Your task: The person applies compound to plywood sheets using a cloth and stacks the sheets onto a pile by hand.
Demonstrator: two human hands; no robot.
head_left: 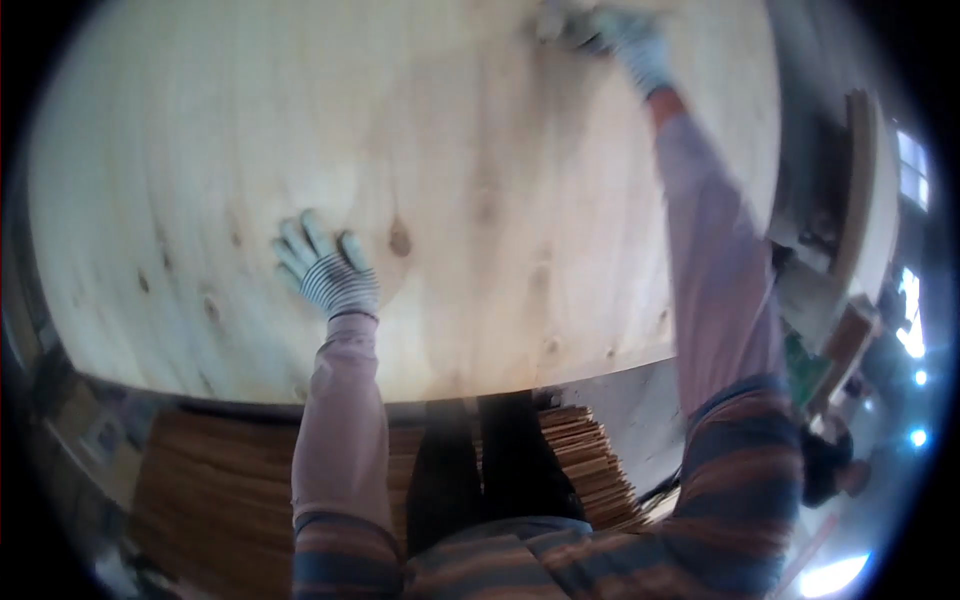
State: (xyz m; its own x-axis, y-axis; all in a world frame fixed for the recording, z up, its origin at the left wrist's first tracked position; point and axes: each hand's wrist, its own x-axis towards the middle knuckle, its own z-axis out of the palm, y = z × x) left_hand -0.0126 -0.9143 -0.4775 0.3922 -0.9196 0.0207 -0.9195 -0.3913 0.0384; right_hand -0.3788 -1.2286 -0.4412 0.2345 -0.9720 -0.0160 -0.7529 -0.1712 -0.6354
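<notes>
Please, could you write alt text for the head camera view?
A person's gloved left hand rests spread on a large, knotty wooden board; the gloved right hand, stretched far forward, holds a blurred object against it. Below the board's near edge is a stack of thin wooden sheets.

Bright windows [911,168] beyond a grey floor [645,410]

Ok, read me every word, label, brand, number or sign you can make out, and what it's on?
No readable text anywhere.
Wooden sheet: no lettering visible.
Left hand, right hand: none seen on the gloves.
Grey object at the right hand: too blurred to tell.
Background: too blurred to read.
</notes>
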